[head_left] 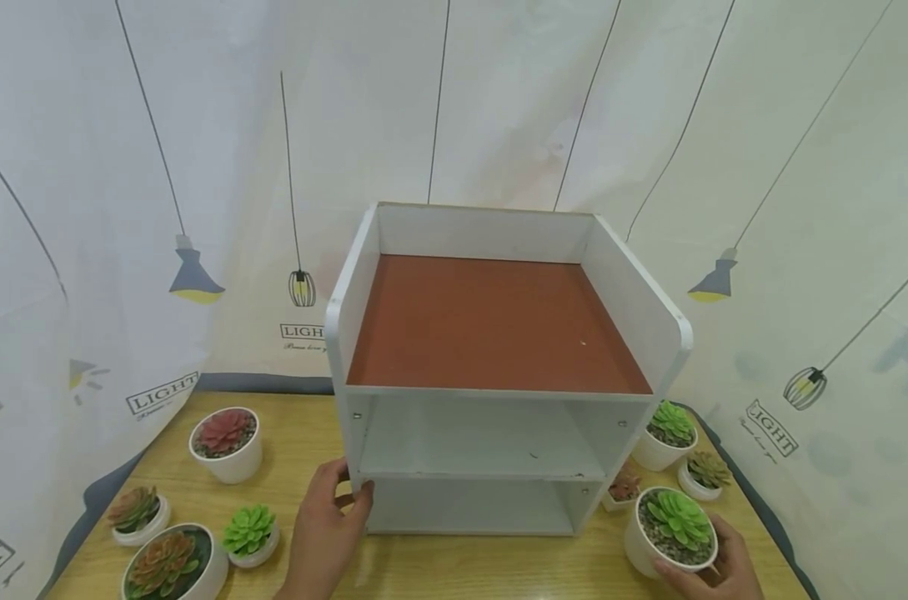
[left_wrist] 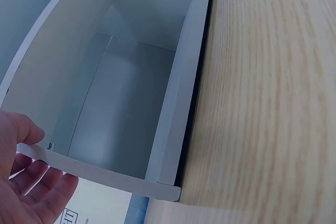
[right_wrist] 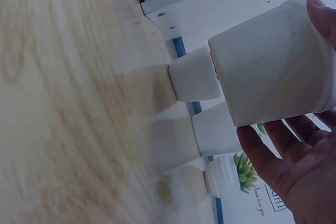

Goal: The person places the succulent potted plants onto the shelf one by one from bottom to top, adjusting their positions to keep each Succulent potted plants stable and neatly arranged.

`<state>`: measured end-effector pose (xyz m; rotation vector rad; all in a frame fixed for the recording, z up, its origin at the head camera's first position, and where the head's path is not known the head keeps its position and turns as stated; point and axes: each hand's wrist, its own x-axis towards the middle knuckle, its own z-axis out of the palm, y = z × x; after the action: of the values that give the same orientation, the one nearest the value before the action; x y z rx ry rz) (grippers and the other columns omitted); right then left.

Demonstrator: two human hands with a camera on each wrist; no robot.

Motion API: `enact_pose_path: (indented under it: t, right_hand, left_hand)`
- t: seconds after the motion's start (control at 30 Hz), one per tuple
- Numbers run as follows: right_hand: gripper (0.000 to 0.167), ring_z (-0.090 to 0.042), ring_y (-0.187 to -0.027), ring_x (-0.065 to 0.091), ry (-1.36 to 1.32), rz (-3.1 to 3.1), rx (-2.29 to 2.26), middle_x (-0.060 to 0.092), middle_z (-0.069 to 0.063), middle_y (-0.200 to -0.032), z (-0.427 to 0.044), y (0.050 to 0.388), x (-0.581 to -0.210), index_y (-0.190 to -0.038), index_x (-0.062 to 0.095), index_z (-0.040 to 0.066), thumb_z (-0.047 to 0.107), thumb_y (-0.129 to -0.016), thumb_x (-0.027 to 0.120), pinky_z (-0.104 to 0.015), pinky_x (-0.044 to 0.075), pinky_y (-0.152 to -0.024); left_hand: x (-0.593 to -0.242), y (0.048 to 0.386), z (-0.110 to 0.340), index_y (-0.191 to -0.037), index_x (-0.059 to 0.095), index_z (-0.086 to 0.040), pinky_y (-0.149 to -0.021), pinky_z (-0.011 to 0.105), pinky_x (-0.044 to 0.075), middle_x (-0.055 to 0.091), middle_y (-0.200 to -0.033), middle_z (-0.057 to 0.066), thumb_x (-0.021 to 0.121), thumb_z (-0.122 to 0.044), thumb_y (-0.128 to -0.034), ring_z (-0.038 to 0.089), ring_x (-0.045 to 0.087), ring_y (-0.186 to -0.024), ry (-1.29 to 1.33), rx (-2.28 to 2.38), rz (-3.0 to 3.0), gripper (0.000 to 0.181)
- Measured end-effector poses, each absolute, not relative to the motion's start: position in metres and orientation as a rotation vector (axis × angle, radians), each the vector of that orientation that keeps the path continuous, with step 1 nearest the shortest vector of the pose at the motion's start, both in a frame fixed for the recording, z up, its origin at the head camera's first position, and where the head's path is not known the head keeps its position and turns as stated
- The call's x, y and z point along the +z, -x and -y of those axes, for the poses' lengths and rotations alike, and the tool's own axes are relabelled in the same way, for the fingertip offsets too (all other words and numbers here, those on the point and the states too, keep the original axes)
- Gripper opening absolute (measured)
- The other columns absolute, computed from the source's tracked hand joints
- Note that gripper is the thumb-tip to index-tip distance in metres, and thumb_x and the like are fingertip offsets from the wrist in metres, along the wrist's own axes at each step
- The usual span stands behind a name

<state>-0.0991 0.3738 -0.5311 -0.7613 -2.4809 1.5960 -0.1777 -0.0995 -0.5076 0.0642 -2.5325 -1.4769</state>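
Observation:
A white shelf unit [head_left: 484,393] with a brown top panel stands in the middle of the table. My left hand [head_left: 326,525] grips the edge of its left side panel, thumb in front and fingers on the outside; the left wrist view shows the hand [left_wrist: 31,171] on that edge. At the right, my right hand [head_left: 724,567] holds a white pot [head_left: 637,546] with a bright green succulent [head_left: 677,515]. In the right wrist view the hand [right_wrist: 299,166] has its thumb and fingers around the pot [right_wrist: 273,66], which is tilted and raised off the table.
Left of the shelf stand several potted succulents, among them a red one [head_left: 224,432] and a small green one [head_left: 248,529]. Behind the held pot are a green plant [head_left: 671,422], an olive one [head_left: 709,469] and a reddish one [head_left: 624,483]. A printed cloth [head_left: 499,100] hangs behind the table.

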Motion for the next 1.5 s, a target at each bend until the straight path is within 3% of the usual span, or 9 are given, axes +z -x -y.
enact_pose_path:
  t: [0.13, 0.57, 0.9, 0.97, 1.07, 1.2, 1.5]
  right_hand:
    - [0.106, 0.017, -0.1, 0.045, 0.718, 2.498, 1.6, 0.035, -0.008, -0.15, -0.367, 0.097, -0.526, -0.157, 0.022, 0.004, 0.025, -0.08, 0.092, -0.004, 0.048, -0.081]
    - [0.112, 0.026, -0.1, 0.04, 0.539, 2.603, 1.593, 0.033, -0.021, -0.158, -0.348, 0.09, -0.516, -0.16, 0.015, 0.0, 0.021, -0.08, 0.092, -0.007, 0.05, -0.087]
    - [0.105, 0.022, -0.103, 0.048, 0.388, 2.578, 1.663, 0.041, -0.024, -0.152, -0.329, 0.091, -0.514, -0.156, 0.021, -0.002, 0.011, -0.078, 0.091, -0.013, 0.056, -0.088]
    - [0.103, 0.02, -0.104, 0.05, 0.349, 2.569, 1.669, 0.044, -0.021, -0.149, -0.325, 0.091, -0.513, -0.155, 0.023, -0.002, 0.008, -0.077, 0.091, -0.013, 0.056, -0.087]
    - [0.099, 0.017, -0.105, 0.054, 0.28, 2.547, 1.659, 0.052, 0.002, -0.14, -0.318, 0.093, -0.512, -0.152, 0.028, -0.001, 0.003, -0.075, 0.09, -0.017, 0.059, -0.085]
    - [0.094, 0.014, -0.106, 0.057, 0.187, 2.509, 1.668, 0.049, 0.031, -0.125, -0.311, 0.094, -0.513, -0.151, 0.031, -0.001, -0.002, -0.075, 0.088, -0.02, 0.061, -0.084]
    - [0.088, 0.01, -0.106, 0.061, 0.063, 2.467, 1.723, 0.052, 0.032, -0.122, -0.297, 0.098, -0.515, -0.148, 0.036, -0.003, -0.008, -0.075, 0.085, -0.022, 0.062, -0.081]
  left_hand:
    - [-0.508, 0.178, 0.1, -0.135, 0.06, -0.016, -0.091, 0.033, 0.065, 0.06, -0.133, 0.003, 0.071, -0.011, -0.0975, 0.025, 0.062, -0.122, -0.057, -1.473, 2.528, 0.039]
    - [-0.508, 0.177, 0.1, -0.136, 0.059, -0.015, -0.092, 0.035, 0.065, 0.059, -0.133, 0.004, 0.071, -0.011, -0.0976, 0.026, 0.062, -0.123, -0.052, -1.457, 2.537, 0.04]
    - [-0.507, 0.177, 0.101, -0.136, 0.058, -0.015, -0.092, 0.036, 0.065, 0.059, -0.134, 0.004, 0.07, -0.011, -0.0978, 0.026, 0.062, -0.123, -0.043, -1.456, 2.542, 0.04]
    - [-0.507, 0.177, 0.101, -0.136, 0.058, -0.015, -0.093, 0.036, 0.065, 0.059, -0.134, 0.004, 0.07, -0.011, -0.0978, 0.026, 0.062, -0.123, -0.042, -1.458, 2.542, 0.041]
    - [-0.507, 0.177, 0.101, -0.136, 0.058, -0.015, -0.092, 0.036, 0.065, 0.059, -0.133, 0.004, 0.07, -0.011, -0.0977, 0.025, 0.062, -0.123, -0.042, -1.459, 2.541, 0.04]
    - [-0.507, 0.177, 0.101, -0.136, 0.058, -0.016, -0.092, 0.034, 0.065, 0.059, -0.133, 0.003, 0.07, -0.011, -0.0977, 0.025, 0.062, -0.123, -0.043, -1.458, 2.543, 0.041]
    - [-0.508, 0.178, 0.1, -0.137, 0.06, -0.016, -0.089, 0.035, 0.065, 0.06, -0.133, 0.004, 0.071, -0.01, -0.0975, 0.025, 0.063, -0.122, -0.041, -1.448, 2.528, 0.041]
